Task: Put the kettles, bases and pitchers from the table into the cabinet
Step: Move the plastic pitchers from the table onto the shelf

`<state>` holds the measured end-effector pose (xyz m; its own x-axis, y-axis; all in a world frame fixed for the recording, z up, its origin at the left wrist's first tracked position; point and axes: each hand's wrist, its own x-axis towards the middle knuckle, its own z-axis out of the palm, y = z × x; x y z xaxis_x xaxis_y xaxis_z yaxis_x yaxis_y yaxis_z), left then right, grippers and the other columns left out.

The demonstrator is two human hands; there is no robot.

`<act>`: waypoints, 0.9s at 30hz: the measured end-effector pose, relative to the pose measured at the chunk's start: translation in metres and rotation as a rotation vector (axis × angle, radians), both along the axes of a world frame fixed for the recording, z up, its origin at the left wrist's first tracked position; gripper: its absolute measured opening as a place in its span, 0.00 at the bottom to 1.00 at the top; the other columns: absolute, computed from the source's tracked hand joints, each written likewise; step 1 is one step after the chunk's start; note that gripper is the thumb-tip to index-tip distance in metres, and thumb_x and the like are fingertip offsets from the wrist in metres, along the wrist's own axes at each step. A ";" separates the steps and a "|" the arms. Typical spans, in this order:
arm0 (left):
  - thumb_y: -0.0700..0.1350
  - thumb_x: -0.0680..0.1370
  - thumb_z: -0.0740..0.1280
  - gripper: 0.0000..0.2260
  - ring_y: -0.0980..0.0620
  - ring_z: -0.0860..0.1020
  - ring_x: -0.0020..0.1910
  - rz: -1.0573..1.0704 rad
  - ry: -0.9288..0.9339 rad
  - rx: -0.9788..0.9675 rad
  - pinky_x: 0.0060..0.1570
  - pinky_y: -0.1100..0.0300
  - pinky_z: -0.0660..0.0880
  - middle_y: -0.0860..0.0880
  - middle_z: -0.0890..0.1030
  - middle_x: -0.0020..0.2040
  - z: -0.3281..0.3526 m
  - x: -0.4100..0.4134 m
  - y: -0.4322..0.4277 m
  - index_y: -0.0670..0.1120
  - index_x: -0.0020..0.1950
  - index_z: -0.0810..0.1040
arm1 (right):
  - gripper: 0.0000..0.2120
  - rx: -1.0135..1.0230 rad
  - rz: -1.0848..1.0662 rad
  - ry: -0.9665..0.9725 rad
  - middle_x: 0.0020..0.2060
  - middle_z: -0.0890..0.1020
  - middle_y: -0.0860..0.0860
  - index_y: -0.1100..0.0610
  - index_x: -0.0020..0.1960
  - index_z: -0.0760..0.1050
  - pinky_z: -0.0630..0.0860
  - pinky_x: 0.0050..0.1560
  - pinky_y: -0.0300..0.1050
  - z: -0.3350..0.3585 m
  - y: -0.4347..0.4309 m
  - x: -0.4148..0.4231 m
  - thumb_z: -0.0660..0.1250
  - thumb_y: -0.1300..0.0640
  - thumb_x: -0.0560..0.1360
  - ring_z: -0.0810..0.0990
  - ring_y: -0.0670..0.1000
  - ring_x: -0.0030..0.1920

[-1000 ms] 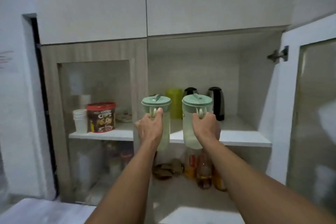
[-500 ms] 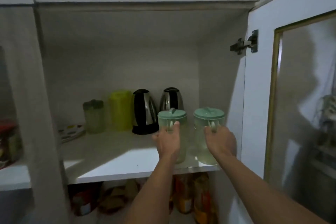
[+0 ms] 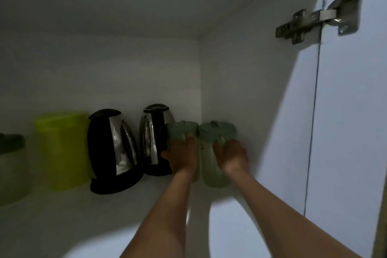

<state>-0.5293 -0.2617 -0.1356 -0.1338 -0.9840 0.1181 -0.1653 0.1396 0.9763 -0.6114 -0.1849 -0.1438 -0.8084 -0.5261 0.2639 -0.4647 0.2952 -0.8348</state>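
Left hand [image 3: 183, 154] and right hand [image 3: 231, 156], fingers wrapped around two green-lidded pitchers: left pitcher [image 3: 182, 132], right pitcher [image 3: 216, 132], on the cabinet shelf [image 3: 62, 222] against the right wall. Left of them: two kettles [image 3: 156, 138], [image 3: 111, 151].

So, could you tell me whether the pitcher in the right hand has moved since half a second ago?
Yes. The right pitcher has gone deeper into the cabinet: then it stood near the shelf's front edge, ahead of the kettle; now it sits level with it, near the back corner.
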 end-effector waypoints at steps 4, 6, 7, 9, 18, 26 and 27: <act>0.57 0.80 0.60 0.26 0.40 0.67 0.70 -0.008 0.021 0.009 0.64 0.59 0.62 0.40 0.66 0.75 -0.001 -0.007 -0.017 0.43 0.73 0.71 | 0.21 -0.015 -0.033 -0.009 0.56 0.81 0.60 0.60 0.58 0.75 0.73 0.49 0.45 -0.002 -0.019 0.003 0.62 0.43 0.79 0.80 0.61 0.57; 0.57 0.81 0.59 0.26 0.40 0.66 0.70 -0.014 0.020 0.002 0.63 0.58 0.62 0.40 0.65 0.76 0.000 -0.007 -0.018 0.43 0.74 0.70 | 0.22 -0.004 -0.039 0.003 0.57 0.81 0.61 0.61 0.59 0.75 0.70 0.47 0.44 -0.002 -0.021 0.004 0.62 0.43 0.79 0.80 0.61 0.58; 0.57 0.81 0.59 0.26 0.40 0.66 0.70 -0.014 0.009 0.006 0.62 0.59 0.62 0.40 0.65 0.76 0.000 -0.006 -0.017 0.43 0.74 0.70 | 0.22 0.002 -0.042 0.012 0.57 0.81 0.61 0.61 0.59 0.75 0.69 0.47 0.44 -0.001 -0.020 0.004 0.61 0.43 0.79 0.80 0.61 0.58; 0.57 0.81 0.58 0.26 0.40 0.68 0.69 0.003 -0.009 0.003 0.57 0.59 0.60 0.38 0.67 0.74 -0.001 -0.002 -0.016 0.42 0.72 0.72 | 0.21 0.006 -0.031 0.005 0.56 0.81 0.60 0.61 0.57 0.75 0.71 0.47 0.44 0.000 -0.017 0.003 0.61 0.43 0.79 0.80 0.61 0.56; 0.56 0.80 0.63 0.25 0.41 0.68 0.69 0.097 0.004 -0.042 0.64 0.57 0.66 0.38 0.68 0.71 -0.002 0.036 0.034 0.41 0.72 0.71 | 0.19 -0.011 0.012 -0.001 0.49 0.82 0.59 0.60 0.52 0.75 0.74 0.45 0.44 0.000 0.009 0.007 0.61 0.43 0.78 0.81 0.60 0.50; 0.57 0.79 0.63 0.21 0.40 0.77 0.58 0.274 0.071 -0.112 0.56 0.55 0.73 0.39 0.79 0.58 -0.022 0.063 0.053 0.41 0.60 0.78 | 0.17 -0.024 0.058 0.014 0.43 0.80 0.57 0.60 0.51 0.77 0.71 0.43 0.43 -0.002 0.018 0.028 0.64 0.45 0.77 0.78 0.57 0.42; 0.57 0.79 0.62 0.22 0.40 0.76 0.59 0.262 0.065 -0.090 0.56 0.55 0.72 0.39 0.79 0.59 -0.019 0.065 0.051 0.40 0.61 0.77 | 0.17 -0.021 0.063 0.013 0.44 0.80 0.57 0.60 0.52 0.77 0.70 0.43 0.42 0.000 0.018 0.029 0.64 0.45 0.78 0.79 0.58 0.44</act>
